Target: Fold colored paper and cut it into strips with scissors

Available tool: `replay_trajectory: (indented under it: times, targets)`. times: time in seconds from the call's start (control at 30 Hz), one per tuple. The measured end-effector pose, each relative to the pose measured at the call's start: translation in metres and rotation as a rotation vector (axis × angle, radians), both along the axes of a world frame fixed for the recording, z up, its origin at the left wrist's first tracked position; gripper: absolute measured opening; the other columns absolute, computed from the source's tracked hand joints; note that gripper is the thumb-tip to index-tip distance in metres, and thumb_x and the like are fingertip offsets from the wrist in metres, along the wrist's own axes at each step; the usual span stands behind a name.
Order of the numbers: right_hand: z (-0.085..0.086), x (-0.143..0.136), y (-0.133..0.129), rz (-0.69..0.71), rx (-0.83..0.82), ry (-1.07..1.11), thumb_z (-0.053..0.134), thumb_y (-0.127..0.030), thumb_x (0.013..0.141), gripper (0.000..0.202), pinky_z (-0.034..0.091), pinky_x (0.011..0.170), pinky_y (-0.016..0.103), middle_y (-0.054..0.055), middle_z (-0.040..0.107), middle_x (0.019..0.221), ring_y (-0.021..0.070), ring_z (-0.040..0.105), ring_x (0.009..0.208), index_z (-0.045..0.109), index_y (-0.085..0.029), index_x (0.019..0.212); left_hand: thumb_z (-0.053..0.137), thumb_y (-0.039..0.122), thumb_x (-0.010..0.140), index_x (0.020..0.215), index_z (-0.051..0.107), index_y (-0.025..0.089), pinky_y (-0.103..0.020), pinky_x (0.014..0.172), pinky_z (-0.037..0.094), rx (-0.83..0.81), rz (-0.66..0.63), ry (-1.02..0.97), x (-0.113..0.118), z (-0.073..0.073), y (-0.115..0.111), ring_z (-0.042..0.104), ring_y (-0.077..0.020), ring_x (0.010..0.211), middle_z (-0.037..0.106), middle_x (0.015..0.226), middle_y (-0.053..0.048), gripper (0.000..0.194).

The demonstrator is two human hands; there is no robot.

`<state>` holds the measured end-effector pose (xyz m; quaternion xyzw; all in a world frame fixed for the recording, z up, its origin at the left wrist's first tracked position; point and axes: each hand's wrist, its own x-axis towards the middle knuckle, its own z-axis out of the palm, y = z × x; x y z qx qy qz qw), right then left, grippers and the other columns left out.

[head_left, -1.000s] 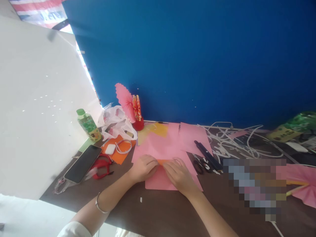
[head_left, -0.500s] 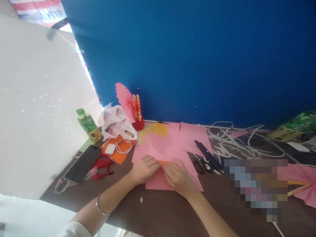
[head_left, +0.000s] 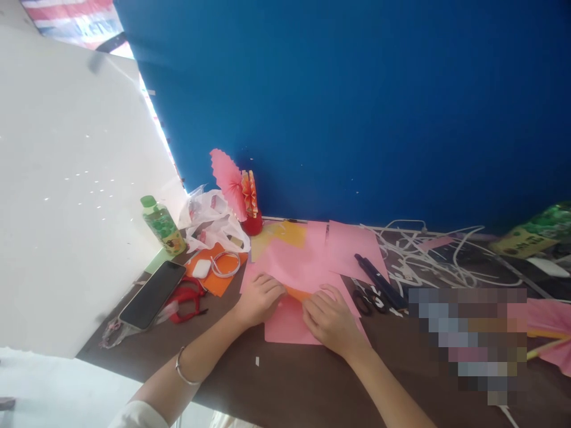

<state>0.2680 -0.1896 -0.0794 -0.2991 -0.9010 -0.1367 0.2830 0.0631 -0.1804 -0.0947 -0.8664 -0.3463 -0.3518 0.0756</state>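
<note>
A narrow strip of orange paper [head_left: 296, 293] runs between my two hands, low over the pink sheets. My left hand [head_left: 262, 299] has its fingers closed on the strip's left end. At the right end, my right hand [head_left: 329, 316] pinches it with the thumb and fingers. Parts of the strip are hidden under my fingers. Several pink paper sheets [head_left: 289, 330] lie beneath both hands, overlapping, with a yellow sheet [head_left: 294, 235] at the back.
Left are a phone [head_left: 153, 295], red-handled pliers [head_left: 188, 299], orange paper [head_left: 219, 285] and a green-capped bottle [head_left: 163, 226]. A pleated pink paper fan [head_left: 228, 184] stands behind. On the right lie scissors [head_left: 368, 299], a dark pen-like tool [head_left: 380, 280] and tangled white cables [head_left: 428, 261].
My hands have moved apart, the right one a little to the right, so more of the orange strip shows between them. The view has shifted slightly.
</note>
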Motion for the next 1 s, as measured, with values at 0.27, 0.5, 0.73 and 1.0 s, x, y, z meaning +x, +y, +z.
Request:
replay_trajectory:
  times: [0.27, 0.5, 0.73, 1.0]
  targets:
    - [-0.003, 0.007, 0.004, -0.034, 0.004, -0.002, 0.040, -0.010, 0.080, 0.025, 0.035, 0.084, 0.036, -0.001, 0.042, 0.056, 0.0133, 0.039, 0.058, 0.049, -0.019, 0.058, 0.048, 0.015, 0.081, 0.084, 0.057, 0.020, -0.035, 0.085, 0.038, 0.022, 0.072, -0.071, -0.008, 0.000, 0.006, 0.056, -0.0154, 0.084, 0.066, 0.080, -0.001, 0.011]
    - [0.005, 0.008, 0.005, -0.050, 0.040, 0.080, 0.042, -0.011, 0.079, 0.023, 0.036, 0.083, 0.034, -0.002, 0.042, 0.053, 0.0128, 0.039, 0.055, 0.050, -0.019, 0.058, 0.045, 0.014, 0.083, 0.082, 0.059, 0.021, -0.035, 0.084, 0.038, 0.012, 0.133, -0.116, -0.011, 0.000, 0.008, 0.057, -0.0156, 0.085, 0.066, 0.080, -0.001, 0.015]
    - [0.005, 0.023, 0.011, -0.129, 0.086, 0.055, 0.043, -0.010, 0.079, 0.022, 0.036, 0.084, 0.037, 0.000, 0.048, 0.054, 0.0141, 0.044, 0.058, 0.053, -0.019, 0.062, 0.040, 0.013, 0.086, 0.081, 0.056, 0.018, -0.033, 0.075, 0.040, -0.041, 0.232, -0.266, -0.024, 0.003, 0.014, 0.055, -0.0159, 0.078, 0.064, 0.079, -0.003, 0.018]
    - [0.009, 0.012, 0.002, -0.176, 0.181, 0.180, 0.056, -0.023, 0.081, 0.018, 0.037, 0.087, 0.042, 0.011, 0.065, 0.094, 0.0250, 0.054, 0.096, 0.059, -0.016, 0.097, 0.039, 0.010, 0.085, 0.091, 0.056, 0.017, -0.030, 0.072, 0.042, -0.006, 0.058, -0.128, -0.011, 0.001, 0.005, 0.055, -0.0145, 0.075, 0.064, 0.082, -0.004, 0.019]
